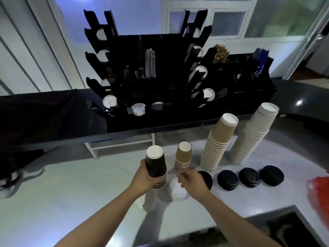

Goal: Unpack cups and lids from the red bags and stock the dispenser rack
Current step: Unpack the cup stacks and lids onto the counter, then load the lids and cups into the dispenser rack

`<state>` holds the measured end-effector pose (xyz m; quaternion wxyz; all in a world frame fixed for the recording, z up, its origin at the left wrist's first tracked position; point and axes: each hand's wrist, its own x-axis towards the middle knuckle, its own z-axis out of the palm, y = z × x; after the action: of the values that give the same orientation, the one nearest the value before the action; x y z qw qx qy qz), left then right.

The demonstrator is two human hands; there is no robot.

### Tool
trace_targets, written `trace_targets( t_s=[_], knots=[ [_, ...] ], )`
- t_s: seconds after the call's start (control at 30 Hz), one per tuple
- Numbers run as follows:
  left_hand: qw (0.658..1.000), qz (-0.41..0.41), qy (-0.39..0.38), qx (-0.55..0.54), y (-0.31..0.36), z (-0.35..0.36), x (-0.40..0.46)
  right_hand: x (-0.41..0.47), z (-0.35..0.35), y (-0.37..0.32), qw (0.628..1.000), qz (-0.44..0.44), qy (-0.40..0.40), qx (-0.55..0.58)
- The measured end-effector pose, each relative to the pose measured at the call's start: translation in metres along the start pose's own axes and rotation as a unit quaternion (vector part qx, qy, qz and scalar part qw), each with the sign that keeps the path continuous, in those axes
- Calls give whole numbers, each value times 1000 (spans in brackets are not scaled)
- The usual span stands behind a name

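Gripping ribbed black paper cups (156, 164), left hand (142, 179); right hand (193, 180) loose.

1. We see our two forearms rising from the bottom edge of the view, both bare, with no sleeve reaching into sight.
2. Our left hand (142, 179) wears no glove, and we make out no ring on its fingers.
3. Our right hand (193, 181) is likewise ungloved; motion blur smears its fingers.
4. Neither wrist carries a watch, strap or bracelet.
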<state>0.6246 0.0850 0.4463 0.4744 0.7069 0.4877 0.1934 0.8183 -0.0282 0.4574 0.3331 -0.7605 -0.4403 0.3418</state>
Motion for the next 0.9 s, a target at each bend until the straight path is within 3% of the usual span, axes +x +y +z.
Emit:
trace_targets(
  t_s=[0.47, 0.77, 0.9],
  knots=[
    [998, -53, -17, 19, -40, 14, 74, 28, 9, 21, 996, 74, 2, -49],
    [998, -44, -45, 12, -57, 18, 82, 40, 10, 16, 997, 42, -30, -63],
    [994, -45, -76, 66, -51, 5, 75, 51, 14, 9, 996, 22, -65, -60]
  ],
)
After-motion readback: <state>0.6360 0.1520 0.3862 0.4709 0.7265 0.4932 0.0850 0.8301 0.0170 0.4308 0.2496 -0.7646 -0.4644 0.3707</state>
